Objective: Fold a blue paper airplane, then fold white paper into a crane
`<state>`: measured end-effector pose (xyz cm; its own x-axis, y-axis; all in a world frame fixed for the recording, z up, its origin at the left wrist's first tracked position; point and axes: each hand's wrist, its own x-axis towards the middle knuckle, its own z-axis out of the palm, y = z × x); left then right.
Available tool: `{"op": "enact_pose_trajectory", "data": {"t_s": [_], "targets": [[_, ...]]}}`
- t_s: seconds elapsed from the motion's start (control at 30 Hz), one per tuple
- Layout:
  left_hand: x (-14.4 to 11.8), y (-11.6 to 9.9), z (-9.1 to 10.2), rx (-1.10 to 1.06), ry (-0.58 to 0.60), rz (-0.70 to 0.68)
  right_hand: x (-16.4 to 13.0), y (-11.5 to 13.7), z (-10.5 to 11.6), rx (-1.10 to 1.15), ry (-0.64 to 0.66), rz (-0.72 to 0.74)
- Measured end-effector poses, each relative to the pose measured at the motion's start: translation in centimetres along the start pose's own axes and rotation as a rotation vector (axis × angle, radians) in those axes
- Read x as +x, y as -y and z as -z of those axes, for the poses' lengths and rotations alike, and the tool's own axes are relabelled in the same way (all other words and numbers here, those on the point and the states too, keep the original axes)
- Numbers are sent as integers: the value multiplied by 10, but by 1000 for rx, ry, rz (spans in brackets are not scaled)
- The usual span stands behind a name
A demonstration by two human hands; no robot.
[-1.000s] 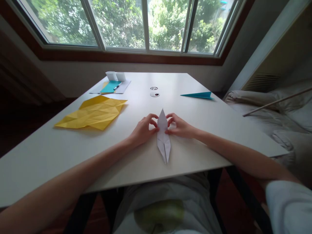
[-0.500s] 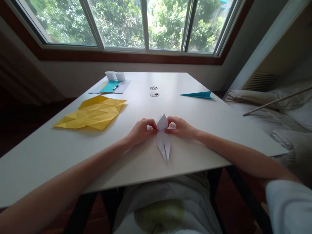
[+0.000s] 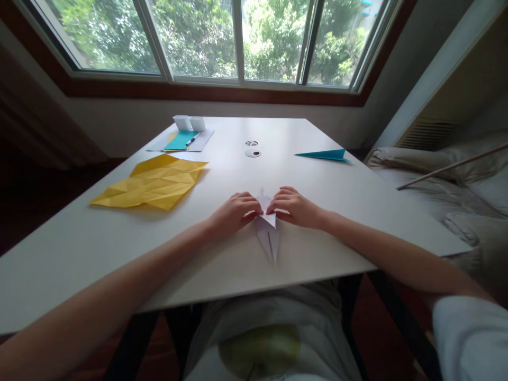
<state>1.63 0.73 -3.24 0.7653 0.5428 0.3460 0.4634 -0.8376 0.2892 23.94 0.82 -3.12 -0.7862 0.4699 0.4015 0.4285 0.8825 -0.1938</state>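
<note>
Both grips [image 3: 266, 208] on white folded paper [image 3: 269, 235]

The folded white paper [image 3: 269, 233] looks thin, matt and sharply creased. It lies on a smooth, faintly sheeny white table [image 3: 325, 185]. Left of it, the yellow paper sheet [image 3: 153, 182] is matt and heavily crumpled with fold lines.

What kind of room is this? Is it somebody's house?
Probably a room in a home, used for paper folding. A white table stands under a wide window with trees outside, and rumpled bedding lies beside it. Both hands press a white folded paper; a yellow creased sheet lies nearby.
</note>
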Motion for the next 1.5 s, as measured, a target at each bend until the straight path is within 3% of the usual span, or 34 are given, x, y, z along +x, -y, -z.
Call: {"op": "enact_pose_trajectory", "data": {"t_s": [0.37,0.53,0.73,1.1,1.5], "targets": [[-4,2,7,131,107,-120,-2,4,5,-104,109,129],[-8,-11,11,249,188,-148,0,6,8,-46,120,63],[-14,-36,19,403,261,-77,2,4,10,168,113,-49],[-27,-23,30,115,300,-56,0,-1,6,211,116,-78],[-15,-11,16,-44,136,46,-6,-11,12,314,175,-40]]}}
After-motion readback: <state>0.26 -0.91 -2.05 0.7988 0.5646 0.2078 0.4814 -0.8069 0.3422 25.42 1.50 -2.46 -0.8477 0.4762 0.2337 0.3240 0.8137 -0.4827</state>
